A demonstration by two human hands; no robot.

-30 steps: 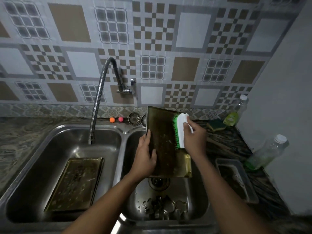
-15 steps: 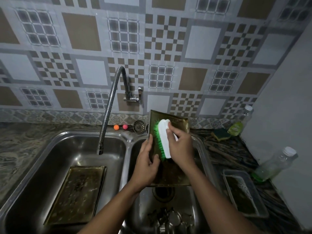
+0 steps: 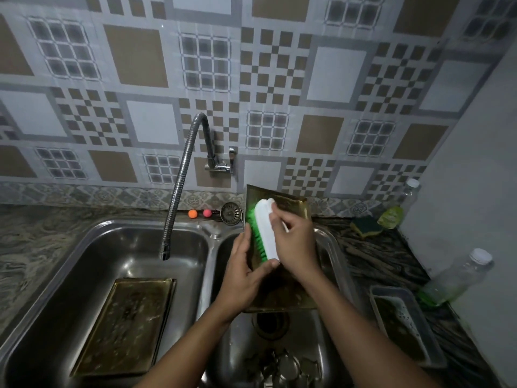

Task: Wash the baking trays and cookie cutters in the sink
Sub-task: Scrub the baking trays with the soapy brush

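The right hand (image 3: 293, 242) has its fingers (image 3: 277, 217) curled round the white back of the scrub brush (image 3: 264, 231), green bristles against the baking tray (image 3: 291, 208). A second ago the brush sat at the tray's right edge; it has swept left, so scrubbing is well under way. The left hand (image 3: 243, 278) grips the tray's left rim, holding it upright over the right sink basin (image 3: 319, 345). Another tray (image 3: 126, 323) lies in the left basin, cookie cutters (image 3: 282, 368) below.

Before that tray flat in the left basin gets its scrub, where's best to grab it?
Take the tray by its right long rim, reaching from above: that edge shows a raised lip beside bare basin floor, leaving fingers room, probably.
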